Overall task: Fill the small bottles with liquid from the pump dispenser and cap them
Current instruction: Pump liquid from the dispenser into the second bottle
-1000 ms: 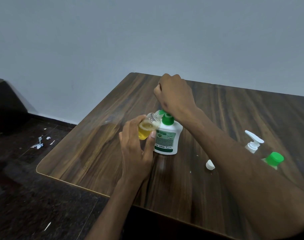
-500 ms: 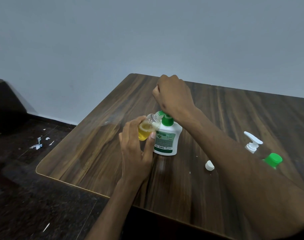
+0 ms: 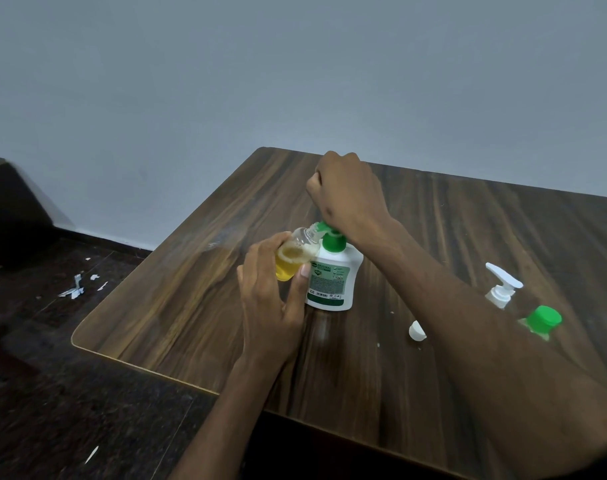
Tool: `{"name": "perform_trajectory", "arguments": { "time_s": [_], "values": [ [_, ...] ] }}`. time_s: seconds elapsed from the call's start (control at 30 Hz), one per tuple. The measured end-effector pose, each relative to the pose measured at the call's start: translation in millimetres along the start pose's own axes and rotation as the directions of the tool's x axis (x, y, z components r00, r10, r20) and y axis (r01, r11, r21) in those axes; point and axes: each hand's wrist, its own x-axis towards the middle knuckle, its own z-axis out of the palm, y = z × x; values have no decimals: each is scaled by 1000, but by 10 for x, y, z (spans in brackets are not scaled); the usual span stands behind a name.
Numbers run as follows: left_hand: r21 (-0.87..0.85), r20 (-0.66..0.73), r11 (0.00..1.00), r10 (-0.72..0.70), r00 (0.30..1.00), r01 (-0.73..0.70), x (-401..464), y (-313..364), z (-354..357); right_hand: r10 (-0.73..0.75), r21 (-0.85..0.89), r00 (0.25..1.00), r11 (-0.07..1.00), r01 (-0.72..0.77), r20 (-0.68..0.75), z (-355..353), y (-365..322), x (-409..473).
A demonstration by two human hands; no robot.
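Head view, filling step. The left hand (image 3: 267,306) grips a small bottle (image 3: 293,254), fingers and thumb curled round its lower body, and holds it tilted so that its long axis runs up and to the right, with the open neck meeting the green spout of the pump dispenser (image 3: 333,271). The dispenser stands upright on the wooden table (image 3: 198,292), touching the right side of the small bottle. The right hand (image 3: 347,192) is closed in a fist and bears down on the pump head from above; the pump head itself is mostly hidden beneath it, so how far it is depressed cannot be told. Yellow liquid fills roughly the lower half of the small bottle, which suggests that filling is unfinished. A small white cap (image 3: 416,331) lies on the table to the right of the dispenser, just beside the right forearm and well apart from the left hand; the right hand is therefore the nearer for the capping step. Farther right stand a white pump top (image 3: 502,284) and a green-capped bottle (image 3: 542,320), both partly hidden by the forearm.
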Motion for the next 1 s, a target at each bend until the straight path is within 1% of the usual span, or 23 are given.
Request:
{"name": "perform_trajectory", "arguments": {
  "time_s": [0.1,0.27,0.4,0.53,0.67,0.77,0.9,1.0],
  "values": [
    [-3,-8,1000,-6,1000,6,-1,-3,-1,-20,-21,1000,1000,20,-18,-17,-14,27],
    [0,7,1000,-1,1000,1,0,-4,4,-3,-18,1000,1000,3,-5,12,4,9],
    [5,4,1000,-14,1000,13,0,-15,2,-7,-24,1000,1000,6,-29,-17,-9,33],
    [11,5,1000,-10,1000,10,1,-10,8,-2,-21,1000,1000,2,-7,9,4,6],
    [10,3,1000,-10,1000,10,-2,-12,-1,11,-18,1000,1000,-11,-27,-11,-9,27],
    [9,8,1000,-5,1000,5,0,-12,4,10,-22,1000,1000,-11,-8,7,-4,2],
    [12,4,1000,-19,1000,19,-6,-13,0,4,-23,1000,1000,-5,-28,-21,-21,18],
    [8,-2,1000,-10,1000,10,-8,-1,2,20,-2,1000,1000,-20,-12,9,-3,3]
  ]
}}
